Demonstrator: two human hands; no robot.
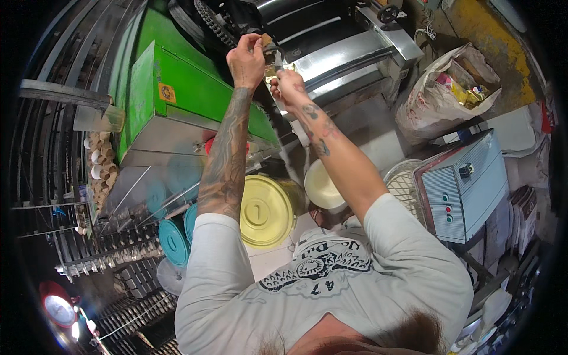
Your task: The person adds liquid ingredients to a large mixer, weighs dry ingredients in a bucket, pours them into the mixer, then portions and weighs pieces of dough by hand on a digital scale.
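My left hand (247,62) is raised at the upper middle, fingers closed on a small brown piece (265,40) at the front of a stainless steel machine (331,65). Just right and below, my right hand (289,86) grips a small pale tool (278,59), its tip pointing up toward the left hand. A gold-coloured item (270,72), too small to make out, lies behind the fingers of the right hand. Left of both hands stands a green metal cabinet (207,94), with a dark chain part (210,21) above it.
Lidded yellow (266,213) and teal (173,242) buckets stand below. A white sack (438,100) and a grey control box (467,189) sit right; egg trays (102,171) and metal racks (53,124) are left. A cream container (324,183) is under my right forearm.
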